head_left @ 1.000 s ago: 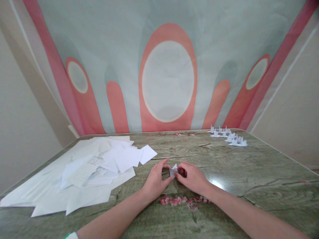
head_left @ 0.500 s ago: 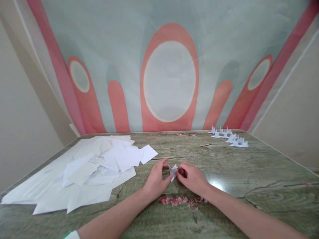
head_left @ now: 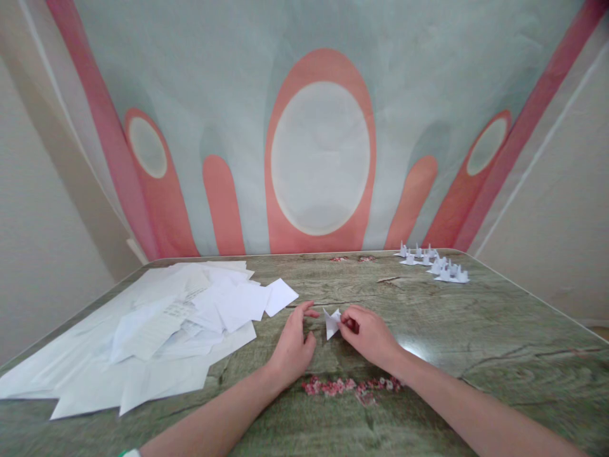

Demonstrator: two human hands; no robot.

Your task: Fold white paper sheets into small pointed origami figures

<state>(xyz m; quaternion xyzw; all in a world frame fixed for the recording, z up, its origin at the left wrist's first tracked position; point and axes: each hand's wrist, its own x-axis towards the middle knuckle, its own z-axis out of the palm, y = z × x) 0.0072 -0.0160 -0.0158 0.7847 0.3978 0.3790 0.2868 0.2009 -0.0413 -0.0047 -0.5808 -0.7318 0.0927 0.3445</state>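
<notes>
A small white folded paper crane (head_left: 332,323) with pointed tips is pinched at its right side by my right hand (head_left: 364,330), just above the table. To its left, my left hand (head_left: 295,341) is apart from the paper, with thumb and fingers spread and nothing between them. Beyond and left of that hand lies a square white paper sheet (head_left: 281,296), at the edge of a pile of loose paper (head_left: 162,374). Several finished-looking white paper cranes (head_left: 447,271) stand in a cluster at the far right.
The wood-grain table (head_left: 352,285) has pink flower prints (head_left: 333,386) on its surface. Along its far edge rises a backdrop (head_left: 238,63) with coral arches and ovals. Some pile sheets bear faint writing.
My left hand has let go of the paper crane and drawn slightly left, its fingers parting. My right hand still pinches the crane. The view has shifted a little.
</notes>
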